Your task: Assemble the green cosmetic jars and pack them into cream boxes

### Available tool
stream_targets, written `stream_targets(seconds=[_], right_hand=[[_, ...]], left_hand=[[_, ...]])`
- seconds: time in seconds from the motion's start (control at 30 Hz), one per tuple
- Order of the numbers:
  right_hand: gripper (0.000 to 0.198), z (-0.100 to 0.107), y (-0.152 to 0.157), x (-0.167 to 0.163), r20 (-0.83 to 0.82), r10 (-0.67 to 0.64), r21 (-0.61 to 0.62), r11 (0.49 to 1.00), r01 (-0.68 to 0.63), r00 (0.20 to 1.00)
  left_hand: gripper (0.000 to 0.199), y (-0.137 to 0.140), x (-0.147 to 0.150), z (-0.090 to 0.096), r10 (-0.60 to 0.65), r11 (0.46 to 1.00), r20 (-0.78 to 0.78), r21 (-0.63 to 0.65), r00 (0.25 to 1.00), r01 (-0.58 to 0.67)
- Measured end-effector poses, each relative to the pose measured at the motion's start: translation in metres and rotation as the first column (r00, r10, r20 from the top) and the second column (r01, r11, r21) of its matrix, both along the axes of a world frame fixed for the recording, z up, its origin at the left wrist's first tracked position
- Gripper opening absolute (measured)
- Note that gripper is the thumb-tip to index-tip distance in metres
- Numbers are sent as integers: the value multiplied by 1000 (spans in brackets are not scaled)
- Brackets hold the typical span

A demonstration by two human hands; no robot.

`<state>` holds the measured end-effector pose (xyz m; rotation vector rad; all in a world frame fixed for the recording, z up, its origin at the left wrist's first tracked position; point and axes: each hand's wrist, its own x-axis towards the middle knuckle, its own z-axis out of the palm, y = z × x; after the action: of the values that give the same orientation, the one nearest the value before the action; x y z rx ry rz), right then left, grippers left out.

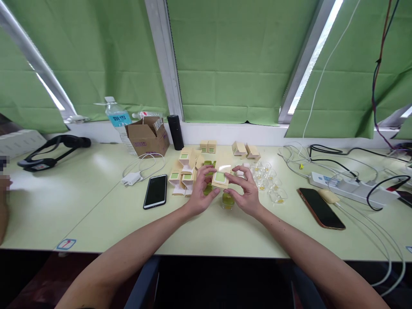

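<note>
A small cream cardboard box with a green square on its face (220, 177) is held up between both hands above the table. My left hand (201, 195) grips its left side, thumb below and fingers above. On the right side, my right hand (247, 193) pinches it the same way. Just below the box stands a small clear container with green-yellow contents (228, 201). More green pieces (208, 189) show partly behind my left hand. Several similar cream boxes (182, 177) are grouped to the left. Several clear little cups with yellow spots (262, 184) lie beside my right hand.
A phone (155, 192) and a white charger (131, 178) lie left; another phone (321, 208) and a power strip (350, 185) with cables lie right. At the back are a brown carton (148, 137), a water bottle (120, 122) and a black flask (175, 132). Another person's arm (4, 210) shows far left.
</note>
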<state>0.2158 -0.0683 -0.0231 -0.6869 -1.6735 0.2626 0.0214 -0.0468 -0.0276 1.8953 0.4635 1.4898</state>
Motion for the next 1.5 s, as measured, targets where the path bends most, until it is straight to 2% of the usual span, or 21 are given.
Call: stream_targets(seconds=[0.4, 0.63, 0.87, 1.03, 1.2, 1.33, 1.5], right_hand=[[43, 1, 1, 0, 17, -3, 53, 999, 2, 1000], [40, -1, 1, 0, 15, -14, 40, 999, 14, 1000], [36, -2, 1, 0, 14, -19, 12, 1000, 19, 1000], [35, -3, 2, 1, 38, -33, 15, 999, 32, 999], [40, -4, 2, 0, 81, -46, 22, 999, 44, 996], [53, -3, 1, -2, 149, -24, 76, 997, 13, 989], [53, -3, -3, -2, 305, -24, 117, 993, -12, 952]], left_hand=[[41, 3, 4, -10, 65, 997, 40, 36, 997, -66], [35, 4, 5, -10, 105, 994, 67, -8, 992, -105], [34, 5, 5, -10, 130, 991, 77, 3, 989, -130], [36, 2, 4, -8, 145, 989, 34, 7, 989, -146], [48, -2, 3, -4, 151, 988, -23, 47, 988, -149], [54, -2, 2, -4, 258, 964, -85, 80, 962, -252], [56, -2, 5, -1, 346, 936, -92, 98, 934, -337]])
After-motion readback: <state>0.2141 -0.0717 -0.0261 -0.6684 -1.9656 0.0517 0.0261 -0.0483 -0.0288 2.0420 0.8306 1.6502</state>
